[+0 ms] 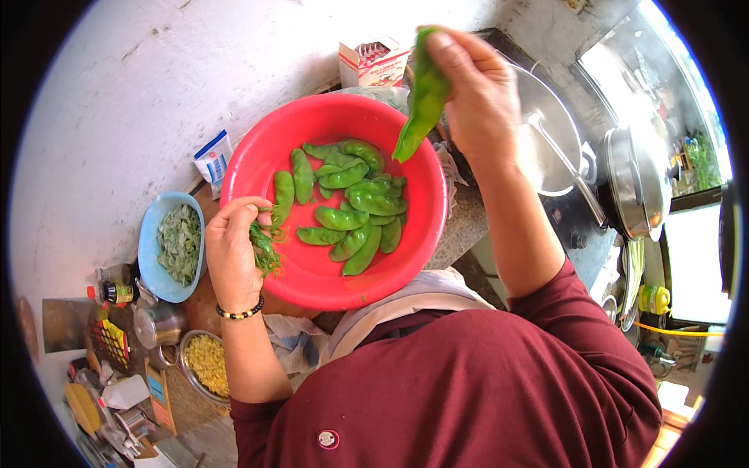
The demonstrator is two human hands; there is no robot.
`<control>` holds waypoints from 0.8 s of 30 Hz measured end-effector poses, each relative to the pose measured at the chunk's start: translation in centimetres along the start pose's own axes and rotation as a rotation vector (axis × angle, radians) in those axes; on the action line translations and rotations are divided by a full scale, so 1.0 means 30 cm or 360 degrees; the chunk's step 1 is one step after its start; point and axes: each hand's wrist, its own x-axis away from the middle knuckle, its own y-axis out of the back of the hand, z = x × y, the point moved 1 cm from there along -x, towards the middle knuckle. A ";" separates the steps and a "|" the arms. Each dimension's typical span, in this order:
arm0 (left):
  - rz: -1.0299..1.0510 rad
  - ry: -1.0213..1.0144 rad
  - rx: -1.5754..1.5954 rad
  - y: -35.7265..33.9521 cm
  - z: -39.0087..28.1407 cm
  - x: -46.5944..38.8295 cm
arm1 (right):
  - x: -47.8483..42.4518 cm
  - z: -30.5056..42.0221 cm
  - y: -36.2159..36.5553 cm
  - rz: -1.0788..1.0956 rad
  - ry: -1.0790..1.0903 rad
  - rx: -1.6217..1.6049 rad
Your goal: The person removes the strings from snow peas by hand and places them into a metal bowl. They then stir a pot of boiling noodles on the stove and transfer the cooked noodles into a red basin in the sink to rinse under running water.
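A large red plastic basin (243, 155) is in front of me, with many flat green bean pods (342, 219) lying in it. My right hand (477, 88), slightly blurred, holds one broad green pod (424, 102) raised above the basin's far right rim, pinched near its top end. My left hand (234, 248) wears a dark bead bracelet and is closed around a bunch of green trimmings and strings (265, 248) at the basin's left rim.
Left of the basin are a blue plastic bowl (144, 234) of chopped greens, a metal pot (158, 327) and a bowl of yellow pieces (206, 362). An opened carton (374, 64) stands behind. On the right are a large pan with a ladle (567, 158) and a lidded steel pot (635, 181).
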 end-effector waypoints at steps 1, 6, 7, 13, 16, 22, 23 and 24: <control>0.0032 0.0043 0.0008 0.008 -0.004 0.002 | 0.007 -0.038 0.000 0.0074 -0.0141 0.0133; 0.0049 0.0041 0.0215 -0.009 -0.036 0.023 | 0.202 -0.366 -0.011 0.1406 0.0568 0.2143; 0.0061 0.0055 0.0257 -0.007 -0.033 0.021 | 0.290 -0.406 -0.033 0.1802 0.0350 0.2202; 0.0174 0.0056 0.0291 0.026 -0.042 0.012 | 0.553 -0.513 -0.070 0.2419 0.0543 0.2138; 0.0202 0.0024 0.0198 0.031 -0.054 0.010 | 0.535 -0.520 -0.072 0.2535 0.0391 0.2103; 0.0398 -0.0071 -0.0425 0.012 -0.032 0.016 | 0.355 -0.369 -0.067 0.2117 -0.0391 0.0981; 0.0472 -0.0049 -0.0554 -0.001 -0.027 0.021 | 0.327 -0.331 -0.069 0.1942 -0.0420 0.0808; 0.0530 -0.0021 -0.0682 -0.022 -0.027 0.028 | 0.302 -0.287 -0.072 0.1896 -0.0510 0.0714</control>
